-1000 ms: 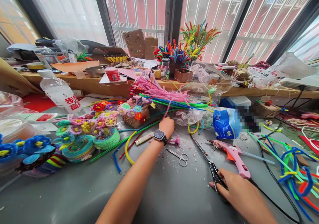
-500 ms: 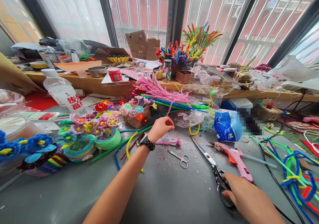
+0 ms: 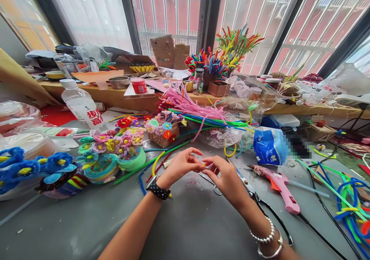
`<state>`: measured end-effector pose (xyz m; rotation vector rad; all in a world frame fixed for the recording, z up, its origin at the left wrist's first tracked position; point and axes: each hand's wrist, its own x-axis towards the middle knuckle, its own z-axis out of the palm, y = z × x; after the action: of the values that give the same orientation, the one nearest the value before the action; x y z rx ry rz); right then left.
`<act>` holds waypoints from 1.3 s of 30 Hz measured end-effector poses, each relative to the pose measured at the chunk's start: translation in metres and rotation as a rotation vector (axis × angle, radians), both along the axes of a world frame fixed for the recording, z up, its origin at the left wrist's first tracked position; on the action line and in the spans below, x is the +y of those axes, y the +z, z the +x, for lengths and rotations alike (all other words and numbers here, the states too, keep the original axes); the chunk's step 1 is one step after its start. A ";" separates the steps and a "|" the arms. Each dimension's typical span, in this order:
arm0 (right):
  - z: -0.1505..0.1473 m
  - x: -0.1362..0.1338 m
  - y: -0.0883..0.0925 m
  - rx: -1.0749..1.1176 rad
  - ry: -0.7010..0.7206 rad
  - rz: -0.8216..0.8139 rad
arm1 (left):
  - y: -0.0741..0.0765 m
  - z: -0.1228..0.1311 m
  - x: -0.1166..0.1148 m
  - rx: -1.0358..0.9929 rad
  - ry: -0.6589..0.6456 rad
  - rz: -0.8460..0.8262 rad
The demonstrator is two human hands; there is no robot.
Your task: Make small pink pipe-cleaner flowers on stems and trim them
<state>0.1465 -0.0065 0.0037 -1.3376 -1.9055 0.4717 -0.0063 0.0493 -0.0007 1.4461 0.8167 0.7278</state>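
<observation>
My two hands meet over the middle of the grey table point(image 3: 86, 221). My left hand point(image 3: 180, 165), with a black watch on the wrist, pinches a tiny yellowish piece point(image 3: 203, 164) between thumb and fingertips. My right hand point(image 3: 225, 177), with bead bracelets on the wrist, pinches the same piece from the other side. The piece is too small to name. Large black-handled scissors point(image 3: 257, 198) lie on the table just behind my right wrist. Small scissors point(image 3: 216, 191) show partly under my right hand.
A pink glue gun point(image 3: 279, 185) lies to the right, its cord running forward. Pipe-cleaner bundles point(image 3: 199, 113), a basket of small flowers point(image 3: 162, 131), flower coils point(image 3: 115, 152), a water bottle point(image 3: 82, 104), a blue tissue pack point(image 3: 270, 146) and loose pipe cleaners point(image 3: 347, 198) crowd the table.
My left hand drew back from the pipe-cleaner pile toward me. My right hand let go of the large scissors and came up to meet it; both now pinch a small piece.
</observation>
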 end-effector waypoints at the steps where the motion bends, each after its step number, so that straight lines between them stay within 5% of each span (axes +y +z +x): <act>1: -0.001 -0.002 -0.003 0.016 -0.009 0.010 | 0.000 0.000 0.000 0.007 -0.009 0.001; 9: 0.003 -0.007 -0.015 0.180 -0.066 0.055 | 0.000 0.000 0.000 0.030 -0.068 -0.035; 15: 0.011 -0.008 -0.018 0.441 -0.266 -0.037 | 0.002 -0.005 0.001 0.644 0.278 0.526; 18: 0.017 -0.009 -0.015 0.566 -0.369 0.019 | 0.002 -0.003 0.001 0.844 0.344 0.666; 24: 0.021 -0.009 -0.012 0.699 -0.391 0.036 | -0.006 0.026 0.000 0.938 0.060 0.961; 29: 0.018 -0.009 -0.013 0.746 -0.351 -0.002 | -0.011 0.045 0.000 1.118 0.002 1.030; 34: 0.018 -0.008 -0.014 0.749 -0.327 -0.017 | 0.009 0.032 0.004 1.007 0.064 0.968; 39: 0.013 -0.003 -0.015 0.859 -0.238 -0.196 | 0.030 0.020 0.003 0.432 0.296 0.608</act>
<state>0.1592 -0.0091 -0.0114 -1.1824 -1.0027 0.9424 0.0133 0.0524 0.0294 2.1004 1.2261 0.9540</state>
